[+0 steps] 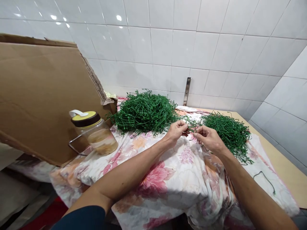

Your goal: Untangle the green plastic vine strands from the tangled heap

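My left hand (177, 131) is closed in a pinch on a thin green strand, in front of the gap between two piles. Just to its right, my right hand (208, 138) pinches at the same small bunch of strands, thumb against fingers. How many strands lie between the fingertips I cannot make out. Behind my left hand is a large tangled pile of green strands (145, 111). A second, lower green pile (226, 132) lies beside my right hand. One loose strand (266, 179) rests apart, at the right, near my right forearm.
A floral cloth (168, 166) covers most of the wooden table (283, 163). On the left stands a clear jug (102, 140) with a yellow and brown lid, tilted in view, holding brownish liquid. Cardboard (43, 95) rises behind it. A metal strip (187, 91) leans against the tiled wall.
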`<action>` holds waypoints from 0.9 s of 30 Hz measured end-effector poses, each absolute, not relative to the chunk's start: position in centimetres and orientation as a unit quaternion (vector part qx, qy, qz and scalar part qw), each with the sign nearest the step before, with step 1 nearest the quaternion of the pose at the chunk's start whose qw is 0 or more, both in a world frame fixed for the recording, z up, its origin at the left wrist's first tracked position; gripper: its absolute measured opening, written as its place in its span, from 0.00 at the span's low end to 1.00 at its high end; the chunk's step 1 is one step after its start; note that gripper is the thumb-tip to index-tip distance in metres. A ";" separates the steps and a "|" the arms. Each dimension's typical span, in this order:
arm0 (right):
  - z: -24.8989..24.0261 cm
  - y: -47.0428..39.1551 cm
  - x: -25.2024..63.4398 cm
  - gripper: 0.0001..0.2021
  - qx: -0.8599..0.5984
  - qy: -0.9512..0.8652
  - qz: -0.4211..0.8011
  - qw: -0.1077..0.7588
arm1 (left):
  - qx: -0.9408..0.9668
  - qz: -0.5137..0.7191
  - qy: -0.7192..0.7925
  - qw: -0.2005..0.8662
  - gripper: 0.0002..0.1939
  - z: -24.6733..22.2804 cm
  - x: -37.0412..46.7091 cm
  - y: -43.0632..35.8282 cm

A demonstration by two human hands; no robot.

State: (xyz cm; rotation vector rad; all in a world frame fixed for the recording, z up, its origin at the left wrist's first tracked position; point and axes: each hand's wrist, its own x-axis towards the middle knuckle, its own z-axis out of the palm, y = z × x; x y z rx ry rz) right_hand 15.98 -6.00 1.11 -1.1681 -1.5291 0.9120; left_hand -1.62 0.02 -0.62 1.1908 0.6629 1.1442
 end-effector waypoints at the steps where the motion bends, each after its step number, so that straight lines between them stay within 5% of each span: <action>1: 1.2 -6.0 16.0 0.20 -0.477 -0.624 0.368 0.498 | 0.520 0.502 0.294 0.625 0.20 -0.7 -1.6 0.1; 8: 1.7 -5.4 18.2 0.16 -0.498 -0.553 0.230 0.627 | 0.504 0.499 0.310 0.633 0.19 -0.3 -1.8 0.2; 15: 1.7 -5.2 20.3 0.13 -0.613 -0.566 -0.013 0.551 | 0.499 0.470 0.297 0.665 0.20 -0.2 -1.6 -0.3; 22: 1.8 -6.5 17.6 0.15 -0.486 -0.724 0.181 0.454 | 0.501 0.468 0.307 0.660 0.22 -0.3 -1.5 -0.4; 27: 0.8 -6.0 16.7 0.09 -0.486 -0.760 0.045 0.429 | 0.514 0.458 0.305 0.658 0.24 -0.5 -1.2 -0.8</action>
